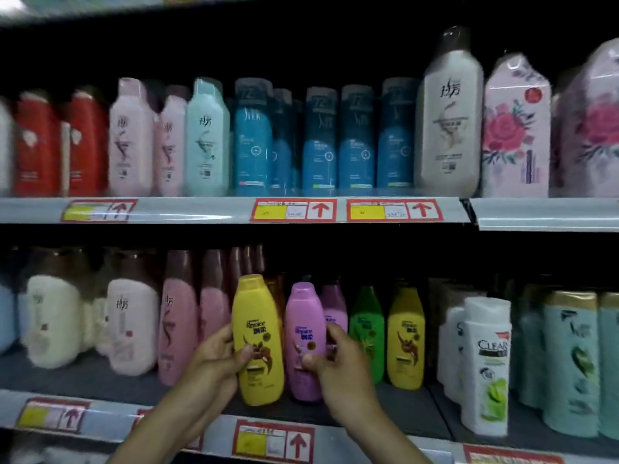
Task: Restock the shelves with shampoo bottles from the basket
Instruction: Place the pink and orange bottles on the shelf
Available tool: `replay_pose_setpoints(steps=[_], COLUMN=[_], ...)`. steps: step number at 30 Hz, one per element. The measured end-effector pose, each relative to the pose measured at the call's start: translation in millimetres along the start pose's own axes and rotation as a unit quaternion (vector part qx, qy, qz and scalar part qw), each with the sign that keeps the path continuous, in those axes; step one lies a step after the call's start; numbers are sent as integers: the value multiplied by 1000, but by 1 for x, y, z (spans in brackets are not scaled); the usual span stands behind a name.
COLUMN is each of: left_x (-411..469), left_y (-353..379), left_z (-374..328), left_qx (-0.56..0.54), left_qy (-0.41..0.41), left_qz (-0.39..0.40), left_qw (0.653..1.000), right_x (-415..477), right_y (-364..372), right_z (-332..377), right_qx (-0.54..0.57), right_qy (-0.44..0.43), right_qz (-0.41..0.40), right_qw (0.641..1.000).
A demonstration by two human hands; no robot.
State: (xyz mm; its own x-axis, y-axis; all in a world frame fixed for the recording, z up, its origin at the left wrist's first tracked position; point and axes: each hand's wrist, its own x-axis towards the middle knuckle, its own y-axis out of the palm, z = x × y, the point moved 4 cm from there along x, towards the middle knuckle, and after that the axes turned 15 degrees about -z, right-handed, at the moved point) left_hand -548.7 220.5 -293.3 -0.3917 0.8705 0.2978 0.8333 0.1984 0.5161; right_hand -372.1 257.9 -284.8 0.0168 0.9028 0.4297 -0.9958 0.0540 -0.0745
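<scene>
Glossy yellow plastic shampoo bottle (257, 339), tapered, gripped by left hand (214, 360); right hand (338, 363) fingers pinch the smooth purple bottle (304, 336) just beside it, green bottle (366, 329) behind, on the lower shelf (100, 380).

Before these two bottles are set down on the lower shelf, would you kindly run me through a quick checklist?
1. Left hand grip on yellow bottle: thumb across the front, fingers behind; ok.
2. Right hand grip on purple bottle: ok.
3. Both bottles upright, labels facing out: ok.
4. Matching row: purple ones directly behind; the other yellow bottle stands further right, past the green bottle: not ok for yellow.
5. Bottoms resting on lower shelf: cannot tell.
</scene>
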Motion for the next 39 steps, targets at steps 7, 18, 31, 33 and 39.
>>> replay_pose_setpoints(steps=[7,18,31,33,39], left_x=[30,39,-9,-15,-19], left_y=[-25,-27,93,117,135], left_z=[12,41,92,102,103], left_qx=[6,46,98,113,323], left_qy=[-21,-45,-35,-43,124], left_qz=[-11,6,88,98,-35], left_qw=[1000,998,991,988,938], right_x=[16,28,-12,-5,12], right_y=[16,-11,-85,-102,-131], right_z=[-28,-44,-33,-38,-51], right_qx=[-33,-74,-136,-146,-203], right_qy=[5,-25,-113,-92,-83], right_qz=[-20,-72,-54,-70,-125], right_qw=[999,994,983,983,968])
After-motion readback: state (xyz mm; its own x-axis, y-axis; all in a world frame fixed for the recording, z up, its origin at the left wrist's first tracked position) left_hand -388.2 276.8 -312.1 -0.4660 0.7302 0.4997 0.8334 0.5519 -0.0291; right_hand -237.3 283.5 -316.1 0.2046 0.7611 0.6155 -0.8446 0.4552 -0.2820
